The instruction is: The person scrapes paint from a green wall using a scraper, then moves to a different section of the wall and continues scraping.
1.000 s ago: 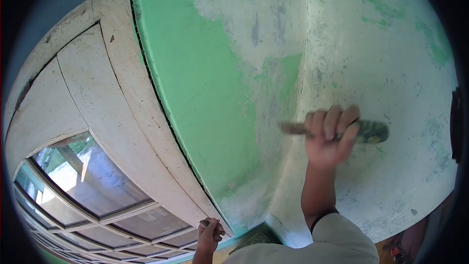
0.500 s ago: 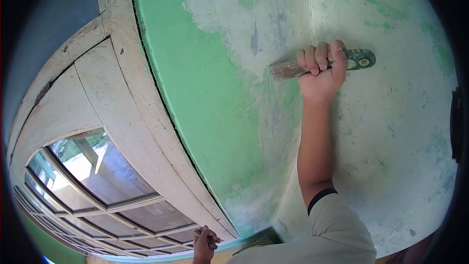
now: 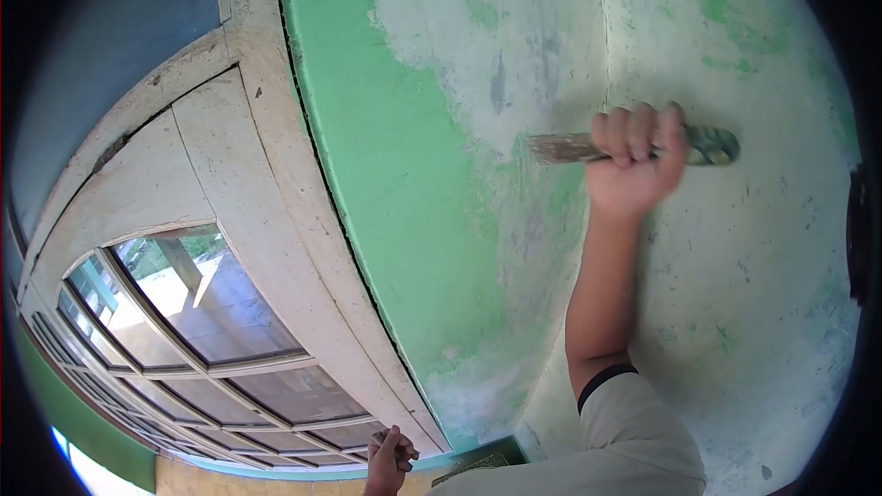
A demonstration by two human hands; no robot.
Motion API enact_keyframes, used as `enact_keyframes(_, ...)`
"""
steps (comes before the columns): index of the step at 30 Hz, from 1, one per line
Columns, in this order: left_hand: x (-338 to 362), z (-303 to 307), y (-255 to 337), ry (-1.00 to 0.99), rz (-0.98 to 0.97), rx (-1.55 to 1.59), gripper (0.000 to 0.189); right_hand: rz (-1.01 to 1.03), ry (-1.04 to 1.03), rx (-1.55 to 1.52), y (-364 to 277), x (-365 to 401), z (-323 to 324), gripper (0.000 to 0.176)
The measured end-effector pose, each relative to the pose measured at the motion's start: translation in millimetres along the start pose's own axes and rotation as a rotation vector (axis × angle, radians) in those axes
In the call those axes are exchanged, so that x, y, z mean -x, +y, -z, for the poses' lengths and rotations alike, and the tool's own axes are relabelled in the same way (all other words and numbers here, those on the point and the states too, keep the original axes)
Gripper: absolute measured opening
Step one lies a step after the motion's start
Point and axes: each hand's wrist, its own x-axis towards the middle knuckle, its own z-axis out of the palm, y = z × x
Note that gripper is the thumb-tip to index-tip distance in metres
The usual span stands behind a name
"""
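My right hand (image 3: 638, 158) is wrapped round a scraper (image 3: 562, 148) with a worn, brownish blade and a dark green handle (image 3: 715, 145) with yellowish spots. The blade points left and lies at or very near the patchy wall (image 3: 514, 211), where green paint gives way to pale grey-white. Some motion blur softens the hand and handle. Low in the view, beside the window frame, my left hand (image 3: 392, 464) is closed, fingers curled around something small and dark that I cannot make out.
At left stands a whitish wooden frame (image 3: 276, 193) with glass panes (image 3: 207, 303). Another wall face (image 3: 735, 294) meets the first at a corner behind my right arm. A dark green patterned object (image 3: 482, 461) sits low near the corner. Yellowish floor (image 3: 220, 478) shows below.
My right hand and the scraper have moved down the wall a little, and the scraper lies more level. The whole view has shifted, with the wall and window appearing further right.
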Motion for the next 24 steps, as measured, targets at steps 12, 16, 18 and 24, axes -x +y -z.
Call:
enact_keyframes(12, 9, 14, -3, -0.163, 0.011, -0.102, 0.046, -0.187, 0.098, -0.058, 34, 8, -19, 0.027)
enact_keyframes(16, 11, 7, 1, -0.254, 0.141, -0.054, 0.08, -0.163, -0.058, 0.11, 29, 32, -23, 0.026)
enact_keyframes(18, -1, 19, -13, -0.392, 0.073, -0.097, 0.077, -0.278, -0.178, -0.026, 28, 62, -34, 0.035)
enact_keyframes(24, 10, 3, -7, -0.599, 0.271, -0.432, 0.063, -1.039, -0.303, 0.217, 36, 239, -50, 0.038)
